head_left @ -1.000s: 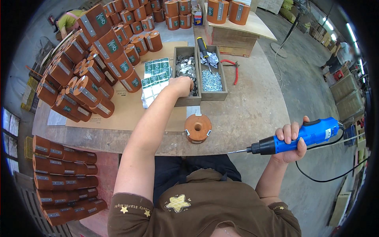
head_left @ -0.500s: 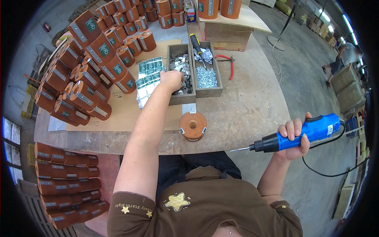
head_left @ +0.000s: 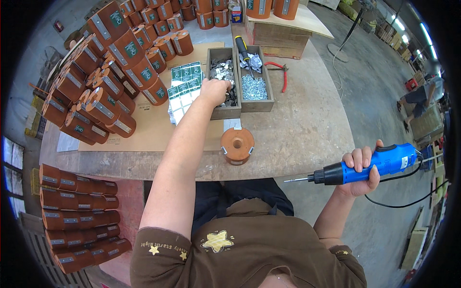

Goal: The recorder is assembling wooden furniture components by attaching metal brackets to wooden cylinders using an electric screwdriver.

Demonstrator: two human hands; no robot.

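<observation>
My left hand [head_left: 214, 91] reaches over a wooden box compartment of small flat metal pieces [head_left: 222, 70]. Its fingers are curled together at the pieces; whatever is between them is hidden. Out past the table's front edge, my right hand [head_left: 361, 168] is wrapped round a blue and black electric screwdriver [head_left: 338, 173], its bit pointing left. A reddish-brown cylinder [head_left: 237, 152] with a centre hole stands upright near the front edge, metal plates at its sides. Beside the left hand lie sheets of green and white labels [head_left: 185, 91].
The adjoining wooden box [head_left: 258, 105] holds screws [head_left: 254, 88] and a yellow-black screwdriver [head_left: 242, 48]. Red-handled pliers [head_left: 285, 80] lie beside it. Stacked brown cylinders [head_left: 139, 72] crowd the left; more rows [head_left: 79, 204] sit lower left. A person [head_left: 422, 98] is far right.
My left hand has shifted slightly at the metal pieces, its fingers drawn a little higher. The electric screwdriver stays in my right hand. The view has shifted slightly, and the distant person has moved.
</observation>
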